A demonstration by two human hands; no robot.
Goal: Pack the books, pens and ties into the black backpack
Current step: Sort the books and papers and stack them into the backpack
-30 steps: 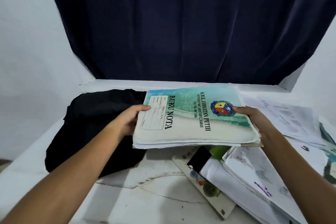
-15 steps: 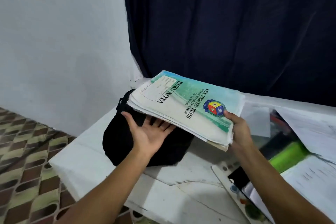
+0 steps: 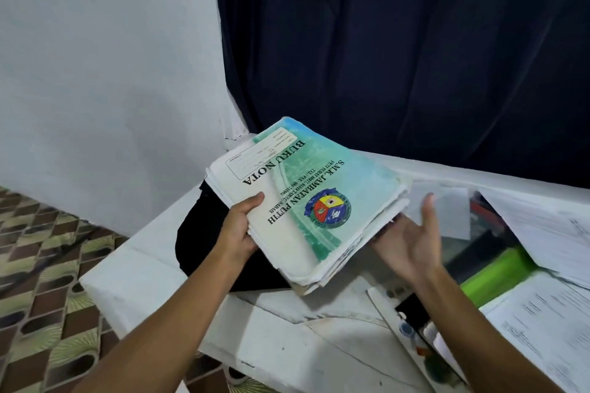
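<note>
Head view: worn green-white books (image 3: pixel 306 201).

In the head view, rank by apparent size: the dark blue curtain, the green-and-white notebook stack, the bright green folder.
1. Dark blue curtain
2. Green-and-white notebook stack, though it sits nearer the camera
3. Bright green folder, partly hidden by papers

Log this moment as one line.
left hand: grips book stack | right hand: open beside stack | black backpack: beneath, unpacked
</note>
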